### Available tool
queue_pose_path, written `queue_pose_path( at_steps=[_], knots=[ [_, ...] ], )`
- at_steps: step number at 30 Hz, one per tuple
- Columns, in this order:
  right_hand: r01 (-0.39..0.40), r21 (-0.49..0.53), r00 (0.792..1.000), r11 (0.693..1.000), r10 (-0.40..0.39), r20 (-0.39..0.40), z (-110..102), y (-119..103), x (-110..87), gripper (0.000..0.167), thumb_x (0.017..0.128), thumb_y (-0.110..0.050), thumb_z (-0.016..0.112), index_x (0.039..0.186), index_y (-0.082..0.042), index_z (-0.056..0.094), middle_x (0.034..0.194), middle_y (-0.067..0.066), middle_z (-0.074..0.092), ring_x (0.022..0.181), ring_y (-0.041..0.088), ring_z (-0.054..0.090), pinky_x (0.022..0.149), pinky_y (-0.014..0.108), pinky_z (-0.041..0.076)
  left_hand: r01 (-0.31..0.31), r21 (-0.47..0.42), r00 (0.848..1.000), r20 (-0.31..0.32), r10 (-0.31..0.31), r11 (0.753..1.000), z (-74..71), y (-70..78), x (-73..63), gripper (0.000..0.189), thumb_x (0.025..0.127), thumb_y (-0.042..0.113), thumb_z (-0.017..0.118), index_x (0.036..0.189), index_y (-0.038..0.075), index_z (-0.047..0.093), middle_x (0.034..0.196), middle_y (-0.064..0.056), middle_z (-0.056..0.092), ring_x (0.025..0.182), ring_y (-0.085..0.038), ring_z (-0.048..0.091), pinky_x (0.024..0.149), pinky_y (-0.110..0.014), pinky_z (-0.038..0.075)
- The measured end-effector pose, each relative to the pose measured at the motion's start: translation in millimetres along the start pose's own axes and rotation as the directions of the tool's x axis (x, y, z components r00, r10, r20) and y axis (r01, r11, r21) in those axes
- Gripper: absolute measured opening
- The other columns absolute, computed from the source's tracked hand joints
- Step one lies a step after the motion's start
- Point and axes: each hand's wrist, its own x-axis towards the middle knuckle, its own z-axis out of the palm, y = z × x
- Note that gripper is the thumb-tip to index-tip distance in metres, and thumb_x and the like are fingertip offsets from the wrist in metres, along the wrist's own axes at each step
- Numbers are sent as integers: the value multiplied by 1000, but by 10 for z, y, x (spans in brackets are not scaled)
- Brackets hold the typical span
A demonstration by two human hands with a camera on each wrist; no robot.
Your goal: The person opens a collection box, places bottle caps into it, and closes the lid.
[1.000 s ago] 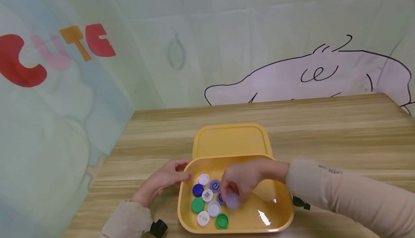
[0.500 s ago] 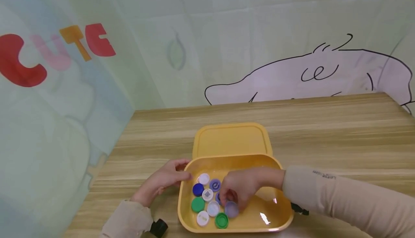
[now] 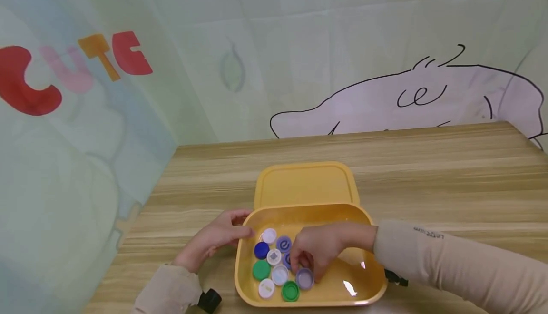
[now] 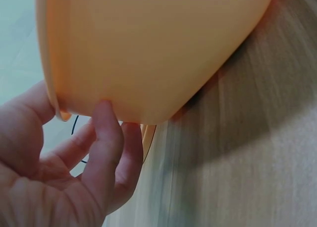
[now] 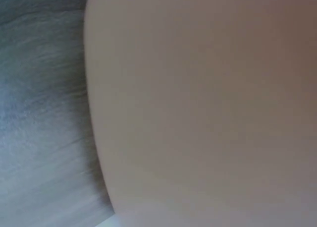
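A yellow plastic box [image 3: 342, 295] holds several bottle caps on its left half. My left hand [image 3: 224, 233] grips the box's left back corner, thumb at the rim and fingers against the outer wall [image 4: 148, 53]. Inside the box, my right hand [image 3: 318, 247] has its curled fingers and thumb on a pale purple bottle cap [image 3: 305, 279], which lies hollow side up. Right beside that cap are a green cap [image 3: 290, 291], a white cap [image 3: 280, 275] and a purple cap [image 3: 288, 260], partly hidden by the fingers. A blurred, plain surface fills most of the right wrist view.
Farther left in the box lie a dark blue cap [image 3: 261, 250], another green cap [image 3: 261, 270] and more white ones. A yellow lid [image 3: 306, 183] lies flat behind the box on the wooden table [image 3: 428, 171]. A printed cloth [image 3: 299, 66] hangs behind the table.
My right hand has brought the pale purple cap down toward the box's front, against its neighbours. The nearby green and white caps have shifted slightly left. My left hand has stayed put.
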Motion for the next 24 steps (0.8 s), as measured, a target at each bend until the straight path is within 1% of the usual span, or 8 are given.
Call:
queue_pose_path(
  at_steps=[7, 14, 18, 21, 24],
  knots=[
    [-3, 29, 1000, 1000, 3, -7, 4, -7, -8, 30, 68, 6, 75, 95, -4, 66, 68, -7, 55, 60, -4, 47, 58, 11, 46, -4, -13, 1000, 10, 5, 1000, -14, 12, 2, 53, 77, 6, 63, 126, -8, 49, 112, -16, 58, 88, -18, 60, 72, -35, 55],
    [27, 19, 999, 999, -27, -23, -6, -6, -22, 32, 68, 6, 74, 97, -3, 67, 69, -5, 57, 60, -5, 48, 59, 12, 46, 2, 2, 1000, 4, -2, 1000, -19, 16, 3, 52, 78, 6, 63, 126, -7, 50, 112, -15, 58, 89, -18, 60, 72, -35, 55],
    [71, 2, 995, 997, -71, -73, -40, 14, -50, 31, 69, 5, 73, 98, -3, 67, 73, -5, 57, 64, -4, 49, 62, 12, 47, 5, 10, 1000, 4, -5, 1000, -21, 21, 1, 51, 78, 7, 64, 126, -7, 50, 113, -15, 59, 89, -18, 60, 73, -35, 55],
    [123, -31, 984, 992, -126, -124, -92, 33, -95, 28, 69, 4, 72, 96, -2, 68, 76, -3, 55, 69, -3, 48, 66, 13, 47, 6, 13, 1000, 4, -6, 1000, -22, 21, 2, 51, 78, 9, 65, 126, -6, 51, 114, -15, 59, 90, -18, 60, 73, -34, 55],
    [138, -47, 976, 989, -144, -165, -151, 38, -167, 27, 71, 2, 71, 98, -2, 68, 80, -1, 57, 73, 0, 50, 69, 15, 47, 2, 5, 1000, 14, -2, 1000, -25, 20, 2, 52, 79, 10, 66, 126, -6, 51, 115, -15, 58, 91, -18, 60, 74, -34, 55]
  ],
)
